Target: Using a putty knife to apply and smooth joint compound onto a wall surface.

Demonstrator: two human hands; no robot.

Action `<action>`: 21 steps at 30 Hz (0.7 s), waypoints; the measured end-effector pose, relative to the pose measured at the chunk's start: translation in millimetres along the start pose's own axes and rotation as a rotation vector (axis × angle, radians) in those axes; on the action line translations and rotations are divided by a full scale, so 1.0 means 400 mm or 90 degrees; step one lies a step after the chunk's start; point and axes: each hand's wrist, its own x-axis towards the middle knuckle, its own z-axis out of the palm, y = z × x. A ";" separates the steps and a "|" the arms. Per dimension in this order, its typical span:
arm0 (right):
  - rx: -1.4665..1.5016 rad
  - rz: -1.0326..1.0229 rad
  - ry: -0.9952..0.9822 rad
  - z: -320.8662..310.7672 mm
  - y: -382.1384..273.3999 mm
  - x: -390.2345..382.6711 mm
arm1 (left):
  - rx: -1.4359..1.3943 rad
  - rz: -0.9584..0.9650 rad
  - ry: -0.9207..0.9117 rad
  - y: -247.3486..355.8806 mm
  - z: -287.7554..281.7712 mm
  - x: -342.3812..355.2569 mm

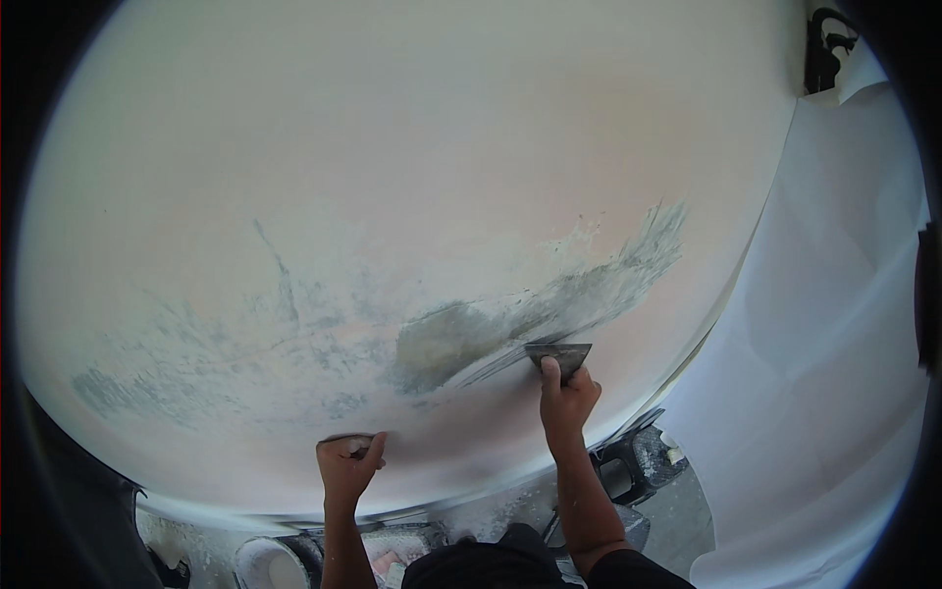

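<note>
A large white curved panel (pixel 392 147) fills the view, with grey filler smears (pixel 510 319) across its lower half. My right hand (pixel 566 398) grips a flat grey spreader blade (pixel 559 354) and presses it against the panel at the end of the widest smear, forefinger laid on the blade's back. My left hand (pixel 348 466) is lower and to the left, near the panel's bottom edge, closed around a small thin flat piece (pixel 345 441) whose kind I cannot tell. Both forearms come up from the bottom edge.
White masking paper (pixel 834 344) hangs at the right of the panel. Below the panel's edge lie a dusty floor, a white round container (pixel 270 564) and dark dusty objects (pixel 643 461). A black fitting (pixel 824 44) shows at the top right.
</note>
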 end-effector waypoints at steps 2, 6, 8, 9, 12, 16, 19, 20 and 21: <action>-0.118 -0.121 -0.096 0.017 0.039 -0.048 | -0.023 -0.054 -0.003 0.033 0.013 0.005; -0.195 -0.111 -0.163 0.037 0.073 -0.076 | -0.010 -0.026 -0.014 -0.005 0.010 0.005; 0.010 -0.006 -0.002 0.042 0.000 -0.045 | -0.012 -0.028 -0.007 -0.007 0.003 0.001; 0.010 -0.006 -0.005 0.052 0.010 -0.059 | -0.012 -0.031 -0.006 -0.005 -0.003 -0.001; -0.393 -0.143 -0.263 0.050 0.194 -0.125 | -0.011 -0.031 -0.009 0.017 0.024 0.005; -0.029 -0.007 0.060 0.013 0.032 -0.008 | 0.001 -0.010 -0.005 0.000 0.003 0.007; -0.142 -0.102 -0.062 0.022 0.070 -0.044 | -0.016 -0.017 -0.009 0.007 0.012 0.003; -0.337 -0.134 -0.191 0.020 0.076 -0.069 | -0.026 -0.020 -0.008 0.003 0.014 0.006; -0.220 -0.160 -0.203 0.036 0.076 -0.082 | -0.027 -0.020 -0.006 0.000 0.017 0.008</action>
